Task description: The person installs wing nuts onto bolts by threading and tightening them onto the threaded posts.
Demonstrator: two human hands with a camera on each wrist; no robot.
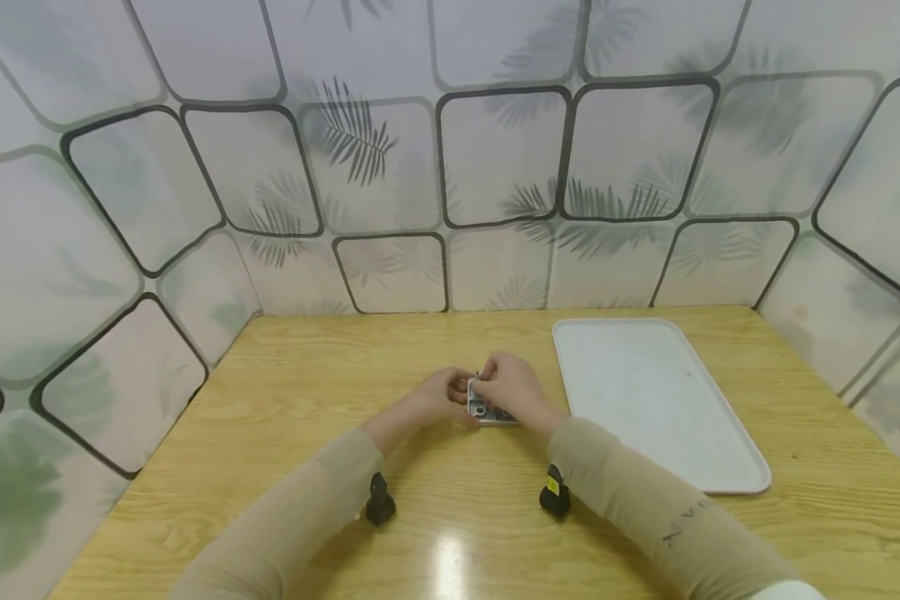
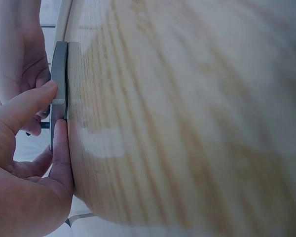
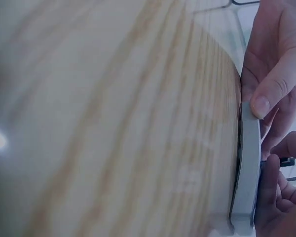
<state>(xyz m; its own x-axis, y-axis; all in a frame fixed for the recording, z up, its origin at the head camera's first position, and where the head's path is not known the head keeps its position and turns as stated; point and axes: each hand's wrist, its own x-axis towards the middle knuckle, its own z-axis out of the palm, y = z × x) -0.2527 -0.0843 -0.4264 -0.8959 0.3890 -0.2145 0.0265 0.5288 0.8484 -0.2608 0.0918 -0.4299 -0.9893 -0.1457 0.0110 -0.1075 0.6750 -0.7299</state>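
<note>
A small grey metal plate (image 1: pixel 487 414) with round recesses in its top lies on the wooden table, its side edge showing in the left wrist view. My left hand (image 1: pixel 437 397) grips its left end, thumb along the near edge and fingers round the side. Over the plate, my right hand (image 1: pixel 516 388) pinches a dark threaded screw (image 2: pixel 45 125) between thumb and fingertips. The screw stands upright at the plate's upper left part. In the right wrist view its dark head (image 3: pixel 287 161) pokes out past the fingers. My right hand hides much of the plate's right side.
A white rectangular tray (image 1: pixel 645 392) lies on the table (image 1: pixel 330 367) to the right, near my right forearm. A patterned curtain (image 1: pixel 390 167) surrounds the back and sides. Black camera mounts (image 1: pixel 379 500) sit under both wrists.
</note>
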